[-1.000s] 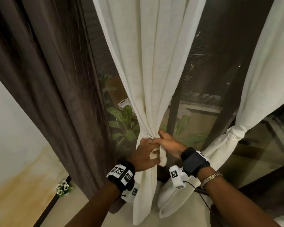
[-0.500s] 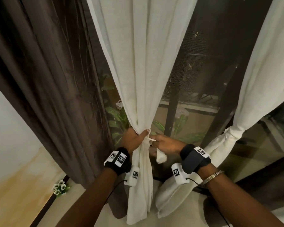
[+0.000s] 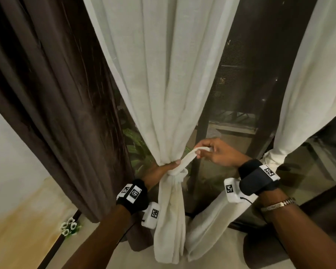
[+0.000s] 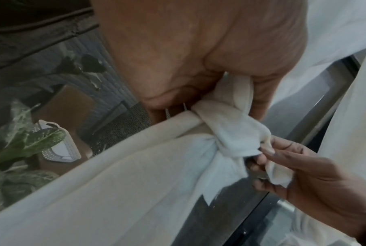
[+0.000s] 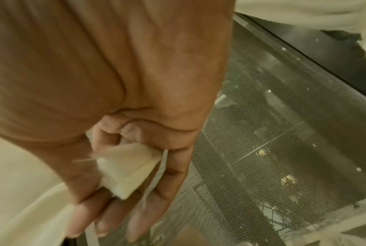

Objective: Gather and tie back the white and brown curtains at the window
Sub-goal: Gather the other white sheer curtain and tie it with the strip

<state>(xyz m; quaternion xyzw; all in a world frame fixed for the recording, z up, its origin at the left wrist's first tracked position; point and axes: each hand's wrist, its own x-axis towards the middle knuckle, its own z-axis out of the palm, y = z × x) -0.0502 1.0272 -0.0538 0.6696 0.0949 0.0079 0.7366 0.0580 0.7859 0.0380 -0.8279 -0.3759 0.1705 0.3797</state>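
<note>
The white curtain [image 3: 163,84] hangs in the middle and is bunched at waist height, where a white tie strip [image 3: 188,158] is wrapped round it. My left hand [image 3: 163,168] grips the bunch from the left, thumb lying across the wrap. My right hand [image 3: 209,152] pinches the strip's free end and holds it taut, up and to the right. In the left wrist view the strip forms a knot [image 4: 230,126], with the right hand's fingertips [image 4: 268,149] on its tail. The right wrist view shows the strip end [image 5: 125,169] held in curled fingers. The brown curtain [image 3: 56,94] hangs loose at the left.
A second white curtain [image 3: 303,84] at the right is tied at its own knot [image 3: 273,158]. Behind the curtains are a dark mesh window screen [image 3: 241,94] and leafy plants [image 3: 136,144]. Small white flowers [image 3: 68,227] sit on the floor by the wall [image 3: 8,152].
Both hands were close together at the bunch; my right hand has since drawn the strip's end out, up and to the right. My left hand stays on the gathered curtain.
</note>
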